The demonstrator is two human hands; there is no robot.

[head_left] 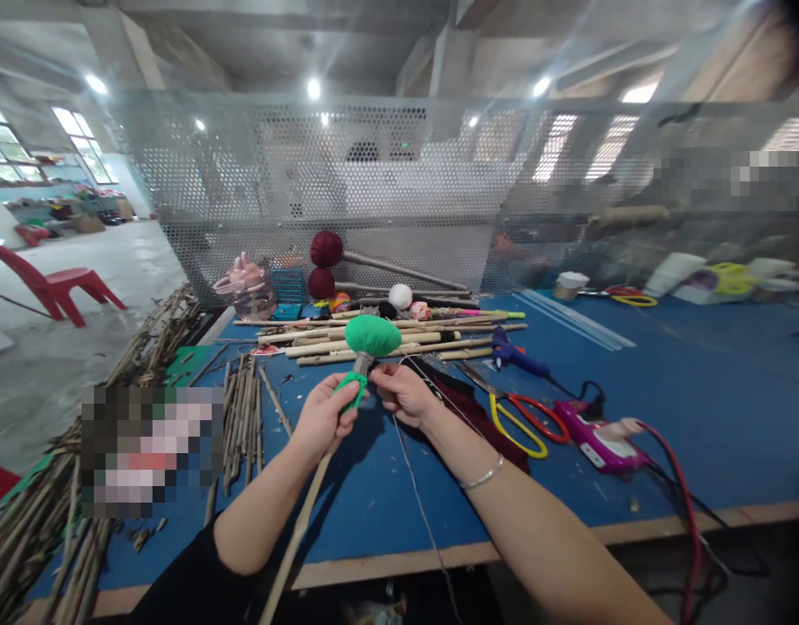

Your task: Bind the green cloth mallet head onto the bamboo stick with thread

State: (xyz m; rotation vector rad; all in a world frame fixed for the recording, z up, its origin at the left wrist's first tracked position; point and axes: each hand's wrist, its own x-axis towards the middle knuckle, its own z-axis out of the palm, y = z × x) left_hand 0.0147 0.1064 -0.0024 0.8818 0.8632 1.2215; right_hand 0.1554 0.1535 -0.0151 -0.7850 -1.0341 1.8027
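Observation:
My left hand (pixel 324 412) is wrapped round the upper shaft of a wooden mallet. The mallet's head (pixel 373 335) is a rounded ball covered in bright green cloth, with a loose green end gathered below it. Grey string is wound around the neck. My right hand (pixel 405 389) is closed in a pinch beside that neck, holding the thin string (pixel 413 482), whose tail hangs over the table's front edge. The fingertips of my right hand are partly hidden. The bare wooden stick (pixel 303 521) slants down toward me.
Scissors (pixel 535 421), a blue glue gun (pixel 520 358) and a purple power strip (pixel 600 438) lie at right. Sticks (pixel 243 417) and a brushwood bundle (pixel 61 529) are at left. Dark red mallet heads (pixel 325 249) rest behind, before a perforated metal screen (pixel 373 191).

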